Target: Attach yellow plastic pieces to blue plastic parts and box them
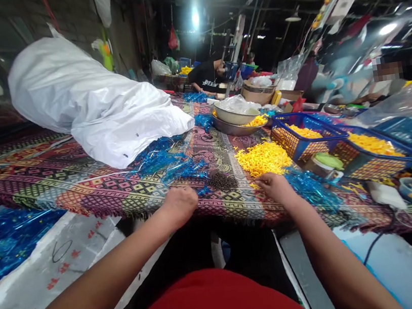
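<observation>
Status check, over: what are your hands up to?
Right hand at a heap of small yellow plastic pieces. Left hand on the edge of a patterned woven cloth. Shiny blue plastic strips beside the right hand.

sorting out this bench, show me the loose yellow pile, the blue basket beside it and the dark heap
loose yellow pile [262, 160]: head view, middle of the pile
blue basket [292, 145]: head view, front wall
dark heap [222, 180]: head view, middle of the heap

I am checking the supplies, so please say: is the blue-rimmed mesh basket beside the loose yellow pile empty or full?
Not empty: the blue-rimmed mesh basket holds small yellow pieces inside; how deep they lie cannot be told.
</observation>
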A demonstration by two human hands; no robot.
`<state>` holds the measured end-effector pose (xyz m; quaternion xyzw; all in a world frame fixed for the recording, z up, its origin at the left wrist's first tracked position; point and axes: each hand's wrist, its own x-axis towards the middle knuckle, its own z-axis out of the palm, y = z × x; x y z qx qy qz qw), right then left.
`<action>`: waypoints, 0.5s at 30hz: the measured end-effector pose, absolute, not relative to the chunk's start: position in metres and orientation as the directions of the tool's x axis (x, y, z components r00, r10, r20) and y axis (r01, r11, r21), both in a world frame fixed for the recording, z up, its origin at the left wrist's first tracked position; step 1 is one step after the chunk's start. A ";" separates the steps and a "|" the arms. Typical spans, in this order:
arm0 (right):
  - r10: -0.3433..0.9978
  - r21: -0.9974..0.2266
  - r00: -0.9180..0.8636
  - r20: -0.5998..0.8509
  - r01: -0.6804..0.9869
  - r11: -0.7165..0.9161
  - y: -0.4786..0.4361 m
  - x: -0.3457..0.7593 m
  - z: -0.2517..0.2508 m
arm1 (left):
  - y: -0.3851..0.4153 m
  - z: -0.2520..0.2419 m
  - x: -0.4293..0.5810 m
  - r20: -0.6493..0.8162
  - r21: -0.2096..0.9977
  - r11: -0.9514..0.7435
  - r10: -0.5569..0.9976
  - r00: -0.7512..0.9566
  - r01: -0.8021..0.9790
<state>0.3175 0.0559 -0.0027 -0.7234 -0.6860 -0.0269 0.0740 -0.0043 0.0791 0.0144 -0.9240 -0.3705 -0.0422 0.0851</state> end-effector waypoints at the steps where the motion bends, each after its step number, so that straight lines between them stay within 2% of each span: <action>1: 0.987 -0.081 0.071 0.146 0.995 -0.060 0.054 0.321 -0.003 | 0.081 0.014 -0.003 0.149 -0.118 -0.714 0.675 0.723 0.690; 7: 0.987 -0.101 0.069 0.143 0.993 -0.055 0.052 0.320 -0.006 | 0.085 0.019 0.013 0.211 -0.048 -0.700 0.691 0.692 0.713; 15: 0.989 -0.096 0.039 0.144 0.995 -0.025 0.060 0.308 -0.008 | 0.076 0.015 0.026 0.214 -0.059 -0.687 0.700 0.681 0.725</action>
